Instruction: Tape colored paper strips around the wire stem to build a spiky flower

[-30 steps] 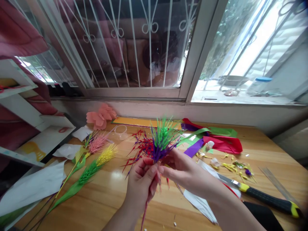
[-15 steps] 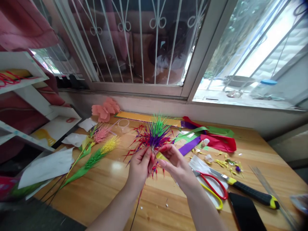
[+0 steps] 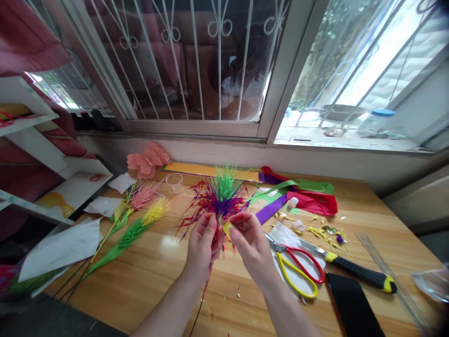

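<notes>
A spiky paper flower spray [image 3: 219,199] of red, purple and green fringes is held above the middle of a wooden table [image 3: 157,281], its bristling head pointing up and away toward the far edge, its thin stem [image 3: 203,299] running down toward the near edge, so the long axis is close to upright. The left hand [image 3: 202,247] grips the stem just under the head, fingers closed around it. The right hand [image 3: 250,243] meets it from the right, thumb and forefinger pinched on a small yellow paper strip [image 3: 227,228] at the base of the head. Both forearms rise from the near edge, wrists bent inward toward each other. To the left on the table lie a yellow paper spike with green leaves [image 3: 140,229], a pink paper spike [image 3: 142,196] and white paper sheets [image 3: 59,248]. Near the far edge rest a pink paper blossom [image 3: 145,161] and red, green and purple paper strips [image 3: 298,196]. To the right lie red and yellow scissors [image 3: 298,269], a knife with a black and yellow handle [image 3: 358,274] and a dark phone [image 3: 351,309] at the near right corner. Beyond the far edge stands a barred window [image 3: 210,70]; white shelves [image 3: 42,154] stand off the left edge.
</notes>
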{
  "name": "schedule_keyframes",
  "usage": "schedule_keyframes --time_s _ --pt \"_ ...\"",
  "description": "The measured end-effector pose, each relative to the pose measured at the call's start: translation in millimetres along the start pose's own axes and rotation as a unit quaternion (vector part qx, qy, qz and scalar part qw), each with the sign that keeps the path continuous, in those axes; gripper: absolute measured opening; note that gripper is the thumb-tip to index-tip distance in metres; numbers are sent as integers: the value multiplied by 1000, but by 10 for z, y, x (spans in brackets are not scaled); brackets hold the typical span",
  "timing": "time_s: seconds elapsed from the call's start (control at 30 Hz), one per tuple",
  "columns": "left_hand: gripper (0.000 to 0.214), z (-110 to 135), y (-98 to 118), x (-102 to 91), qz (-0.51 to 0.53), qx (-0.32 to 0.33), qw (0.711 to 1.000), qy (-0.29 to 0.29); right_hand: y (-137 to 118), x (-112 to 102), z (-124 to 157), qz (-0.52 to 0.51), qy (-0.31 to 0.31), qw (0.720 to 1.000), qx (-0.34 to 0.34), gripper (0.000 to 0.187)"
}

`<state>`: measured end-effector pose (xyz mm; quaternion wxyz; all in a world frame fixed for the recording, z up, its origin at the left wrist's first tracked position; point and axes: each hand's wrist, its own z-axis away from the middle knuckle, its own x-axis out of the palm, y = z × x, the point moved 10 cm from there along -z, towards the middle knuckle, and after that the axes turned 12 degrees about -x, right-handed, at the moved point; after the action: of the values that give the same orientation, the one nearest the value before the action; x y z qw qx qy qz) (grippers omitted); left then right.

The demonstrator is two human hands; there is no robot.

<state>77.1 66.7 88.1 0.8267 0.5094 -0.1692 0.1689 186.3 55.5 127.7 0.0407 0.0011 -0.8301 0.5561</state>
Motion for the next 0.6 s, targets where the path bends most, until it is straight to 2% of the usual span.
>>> schedule_keyframes --time_s 0.1,0.23,0.43,0.5,0.53,0.6 --pt "35 5 2 7 1 9 1000 -8 -51 26 19 6 -14 1000 -8 27" --pt "30 5 72 -59 -1 54 998 15 -148 128 35 70 -63 995 -18 39" --pt "27 14 240 -75 -118 110 986 47 -160 140 87 153 -53 986 -37 41" --pt "25 14 304 -129 -138 131 980 58 -91 3 166 173 -37 983 -56 45" --pt "25 11 343 -170 -142 146 977 60 -39 -146 233 196 -16 978 -64 46" --pt "21 -34 382 -290 -107 154 981 47 84 -633 459 277 59 957 -59 40"
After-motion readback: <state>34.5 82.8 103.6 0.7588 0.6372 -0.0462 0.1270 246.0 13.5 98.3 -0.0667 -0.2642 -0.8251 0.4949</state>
